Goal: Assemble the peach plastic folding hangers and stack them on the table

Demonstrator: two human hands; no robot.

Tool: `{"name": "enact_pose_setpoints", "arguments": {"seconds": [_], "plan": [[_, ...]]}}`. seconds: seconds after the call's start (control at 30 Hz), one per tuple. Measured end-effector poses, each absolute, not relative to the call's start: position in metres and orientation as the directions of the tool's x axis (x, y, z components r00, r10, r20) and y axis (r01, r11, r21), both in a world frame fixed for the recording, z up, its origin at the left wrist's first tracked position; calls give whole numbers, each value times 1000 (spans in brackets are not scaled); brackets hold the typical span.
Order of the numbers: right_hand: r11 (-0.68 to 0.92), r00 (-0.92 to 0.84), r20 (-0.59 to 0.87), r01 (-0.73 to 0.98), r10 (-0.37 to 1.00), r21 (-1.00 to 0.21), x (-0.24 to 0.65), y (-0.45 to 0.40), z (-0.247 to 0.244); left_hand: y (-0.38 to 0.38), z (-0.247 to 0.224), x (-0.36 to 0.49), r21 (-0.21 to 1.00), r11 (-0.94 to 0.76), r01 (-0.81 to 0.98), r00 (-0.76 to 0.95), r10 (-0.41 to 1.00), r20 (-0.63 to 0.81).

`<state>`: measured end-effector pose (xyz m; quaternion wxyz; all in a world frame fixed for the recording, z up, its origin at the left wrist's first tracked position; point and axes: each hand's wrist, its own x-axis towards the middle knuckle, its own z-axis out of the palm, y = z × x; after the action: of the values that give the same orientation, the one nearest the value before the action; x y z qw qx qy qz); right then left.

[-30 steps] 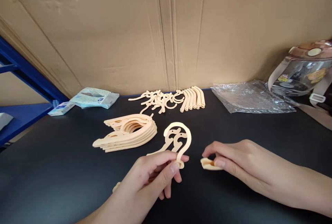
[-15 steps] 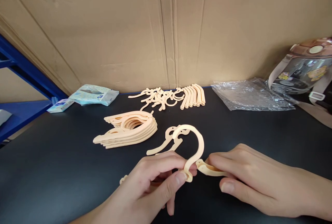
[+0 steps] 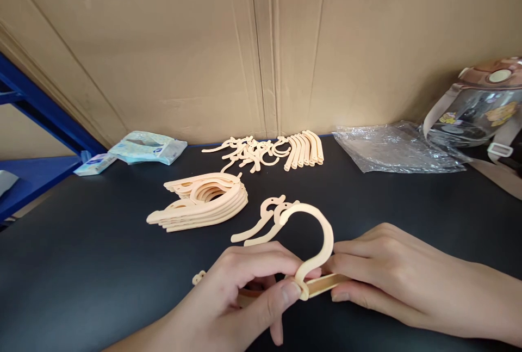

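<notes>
Holding hanger hook (image 3: 327, 238) upright above table (image 3: 101, 254) in left hand (image 3: 253, 286), opening down-left; gripping hanger arm (image 3: 325, 285) in right hand (image 3: 383, 278), aligned lengthwise left-right. Now touching at base, earlier apart.

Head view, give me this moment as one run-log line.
left hand: pinches hook at base | right hand: holds bar, end at hook base | beyond: hanger stack, loose pieces

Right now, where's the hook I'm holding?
The hook is right of centre in the head view, upright in your left hand, its lower end at the grooved piece in your right hand.
</notes>
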<state>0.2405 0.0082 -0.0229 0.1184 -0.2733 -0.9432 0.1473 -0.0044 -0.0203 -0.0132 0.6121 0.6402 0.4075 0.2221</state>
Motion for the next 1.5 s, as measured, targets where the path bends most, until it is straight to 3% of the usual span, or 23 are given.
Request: {"name": "enact_pose_setpoints", "arguments": {"seconds": [0.1,0.63,0.83,1.03,1.23,1.5], "plan": [[795,-846,69,464,528,-391,241,8,-21,-20,-11,-5,961,83,264,571,790,-225],[717,-855,30,414,518,-562,235,6,-15,-14,-13,-6,951,26,308,615,758,-219],[674,-807,28,473,590,-567,240,13,-13,-14,-9,-10,918,40,394,534,803,-264],[678,-815,28,462,579,-571,239,13,-18,-14,-10,-8,915,21,403,573,774,-271],[731,-842,32,447,538,-515,240,16,-22,-7,-15,-8,922,-58,383,609,766,-204],[863,-832,243,449,498,-232,249,33,-23,1,-13,-1,927,-93,364,565,813,-141]]}}
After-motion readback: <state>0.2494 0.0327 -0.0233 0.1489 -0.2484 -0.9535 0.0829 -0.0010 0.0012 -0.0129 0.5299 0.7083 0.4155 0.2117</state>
